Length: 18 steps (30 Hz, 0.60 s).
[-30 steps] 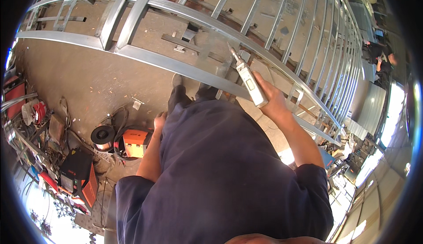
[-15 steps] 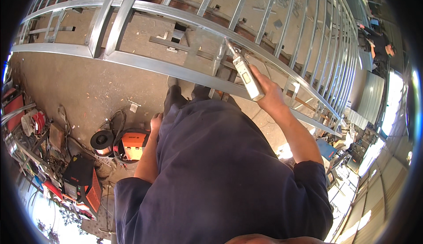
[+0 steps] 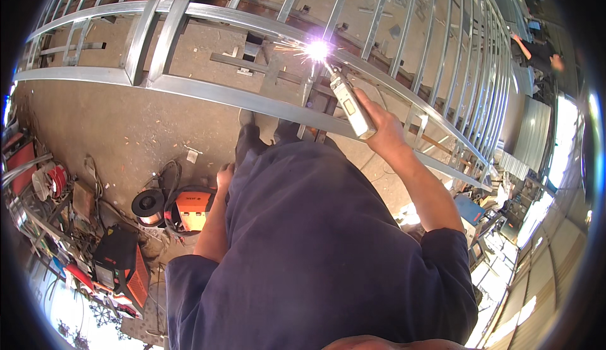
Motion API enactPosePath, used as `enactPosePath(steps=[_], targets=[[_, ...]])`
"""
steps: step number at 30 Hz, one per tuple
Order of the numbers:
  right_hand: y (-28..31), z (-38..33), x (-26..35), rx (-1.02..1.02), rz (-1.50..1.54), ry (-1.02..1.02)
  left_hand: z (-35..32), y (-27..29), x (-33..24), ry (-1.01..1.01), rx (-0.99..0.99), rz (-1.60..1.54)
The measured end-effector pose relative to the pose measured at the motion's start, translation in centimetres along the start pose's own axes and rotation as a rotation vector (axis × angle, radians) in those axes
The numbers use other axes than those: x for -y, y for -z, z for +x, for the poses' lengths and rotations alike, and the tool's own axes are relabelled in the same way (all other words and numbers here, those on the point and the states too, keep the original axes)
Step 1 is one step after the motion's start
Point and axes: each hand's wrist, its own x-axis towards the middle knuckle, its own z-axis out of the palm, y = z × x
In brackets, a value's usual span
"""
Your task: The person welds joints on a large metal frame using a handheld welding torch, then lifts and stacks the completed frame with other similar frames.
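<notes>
My right hand (image 3: pixel 386 129) is wrapped around a pale, boxy welding gun (image 3: pixel 351 105) with a small display on its side. The gun's narrow nozzle points at the middle rail of a silvery metal frame (image 3: pixel 233 100). At the tip a bright white-violet arc (image 3: pixel 317 50) burns, throwing sparks to the left and hiding the joint where an upright bar meets the rail. My left hand (image 3: pixel 225 177) hangs low beside my left thigh, away from the frame. Its fingers are mostly hidden against my dark clothes.
An orange machine (image 3: pixel 192 210) and a wire spool (image 3: pixel 148 206) sit on the floor at left, near another orange-and-black machine (image 3: pixel 123 265) and cluttered cables. At far right another person (image 3: pixel 538 54) is beside the frame. Corrugated sheets (image 3: pixel 533 132) stand below them.
A bright arc with sparks has appeared at the gun's tip. The gun has shifted slightly up and left in view. The person at far right has changed posture, one arm reaching toward the frame.
</notes>
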Motion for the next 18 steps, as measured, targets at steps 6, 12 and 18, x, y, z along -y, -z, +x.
enactPosePath(steps=[6,12,18], targets=[[0.4,-0.2,0.7,0.050,0.041,-0.125,-0.8,0.5,0.2,-0.106,0.004,0.137],[0.8,-0.2,1.2,0.068,0.041,-0.141,-1.0,0.8,1.0,-0.075,-0.012,0.064],[0.7,-0.6,0.5,0.034,0.108,-0.142,-1.5,2.1,0.2,0.077,-0.007,-0.145]])
